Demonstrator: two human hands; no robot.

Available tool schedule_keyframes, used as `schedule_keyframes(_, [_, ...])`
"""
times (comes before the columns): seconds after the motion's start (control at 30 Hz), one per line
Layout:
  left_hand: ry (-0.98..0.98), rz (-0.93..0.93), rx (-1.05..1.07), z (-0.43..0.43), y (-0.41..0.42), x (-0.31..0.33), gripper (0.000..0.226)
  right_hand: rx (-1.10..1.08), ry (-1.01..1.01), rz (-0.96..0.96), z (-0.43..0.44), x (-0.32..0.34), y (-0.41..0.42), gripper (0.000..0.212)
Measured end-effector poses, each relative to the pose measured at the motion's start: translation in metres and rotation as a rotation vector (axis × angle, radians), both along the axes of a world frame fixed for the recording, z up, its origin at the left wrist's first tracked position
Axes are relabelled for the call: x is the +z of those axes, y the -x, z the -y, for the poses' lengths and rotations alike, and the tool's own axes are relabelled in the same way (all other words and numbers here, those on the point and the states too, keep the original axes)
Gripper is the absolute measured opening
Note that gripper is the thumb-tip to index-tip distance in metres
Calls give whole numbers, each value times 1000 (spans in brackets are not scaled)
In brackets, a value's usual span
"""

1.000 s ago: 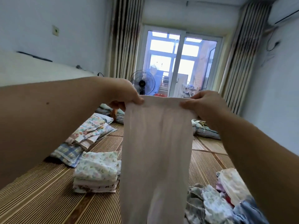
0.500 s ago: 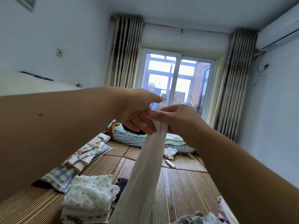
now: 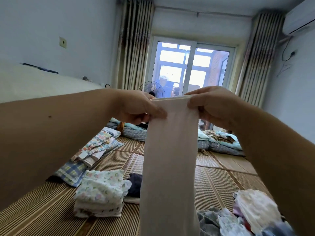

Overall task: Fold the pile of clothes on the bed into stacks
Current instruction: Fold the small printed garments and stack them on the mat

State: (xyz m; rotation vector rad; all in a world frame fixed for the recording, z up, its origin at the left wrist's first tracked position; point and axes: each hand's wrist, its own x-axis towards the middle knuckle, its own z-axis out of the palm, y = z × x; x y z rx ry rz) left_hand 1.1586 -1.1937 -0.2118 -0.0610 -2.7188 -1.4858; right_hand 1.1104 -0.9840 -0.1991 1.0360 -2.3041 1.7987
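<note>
White cloth (image 3: 170, 159) hangs — top corners pinched in fingers (image 3: 157, 111) of left hand (image 3: 136, 108), right hand (image 3: 213, 106).

Pale folded garment (image 3: 170, 159), hanging vertically

A garment (image 3: 170, 159) hangs at centre, pinched between left hand (image 3: 138, 108) and right hand (image 3: 214, 106) — folded stack (image 3: 100, 193) on the mat (image 3: 42, 215) near left, unfolded pile (image 3: 252, 212) near right, fan (image 3: 152, 89) far behind.

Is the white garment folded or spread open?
Folded lengthwise: the white garment hangs as a narrow strip with stacked edges at its top, pinched by the left hand and right hand.
</note>
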Motion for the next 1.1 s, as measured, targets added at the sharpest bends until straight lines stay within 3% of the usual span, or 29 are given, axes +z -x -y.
schedule_keyframes(0.1, [-18, 1, 89, -5, 25, -12, 10, -165, -151, -121, 2, -13, 26, 9])
schedule_keyframes(0.2, [-52, -54, 222, -12, 52, -25, 14, -277, -286, -177, 12, -31, 51, 6])
schedule_keyframes(0.3, [-101, -165, 313, -15, 74, -31, 15, -233, -151, -76, 25, -44, 73, 8])
schedule_keyframes(0.43, [-31, -363, 335, -11, 82, -30, 15, -232, -2, -148, 32, -49, 87, 13])
schedule_keyframes(0.6, [82, -407, 270, -7, 58, -45, 11, -171, 22, -151, 25, -60, 74, 10])
schedule_keyframes(0.8, [211, -293, 170, -14, -6, -119, 9, 40, -95, 29, -7, -131, 16, 13])
schedule_keyframes(0.93, [513, -124, 65, -17, -50, -203, 9, 145, -360, 167, -34, -215, -25, 16])
schedule_keyframes(1.1, [487, 151, -69, -40, -96, -313, 10, 124, -460, 520, -47, -324, -72, 15])
